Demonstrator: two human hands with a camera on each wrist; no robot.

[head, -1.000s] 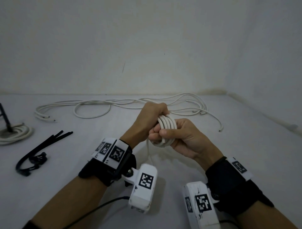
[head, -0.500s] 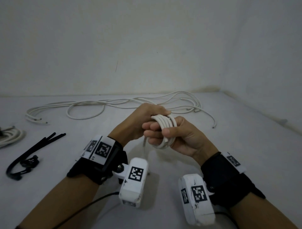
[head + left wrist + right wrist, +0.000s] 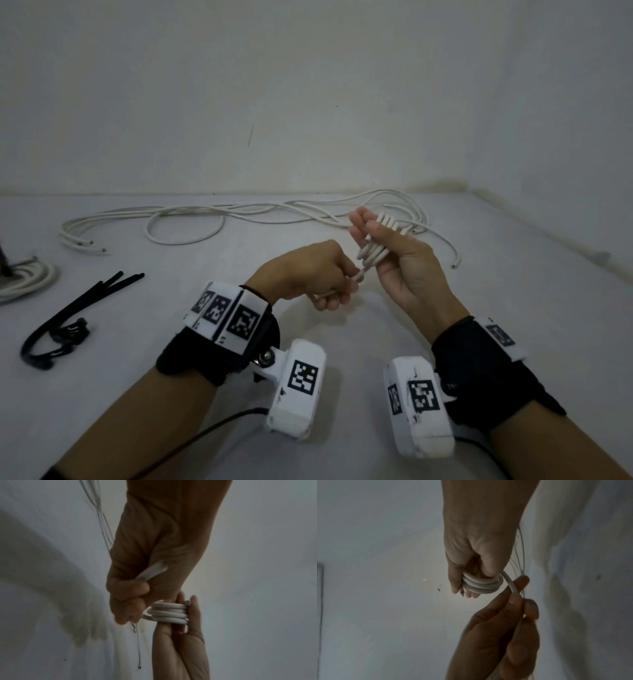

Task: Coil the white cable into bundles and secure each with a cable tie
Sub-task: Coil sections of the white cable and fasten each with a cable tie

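Right hand [image 3: 394, 260] is wrapped round my little white cable coil [image 3: 375, 253], held above the surface [image 3: 342, 342]; left hand [image 3: 315, 274] pinches its tail. Black cable ties [image 3: 68, 318] sit far left, another bundle [image 3: 24, 284] is cut off.

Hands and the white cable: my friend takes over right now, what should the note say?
Right hand holds the coil wound round its fingers.
Left hand pinches the coil's free end.
Cable ties lie on the table, far left; loose cables at the back; another coil at the left edge.
Done: winding nearly finished.
Left: tie this coil, then coil the loose cables.
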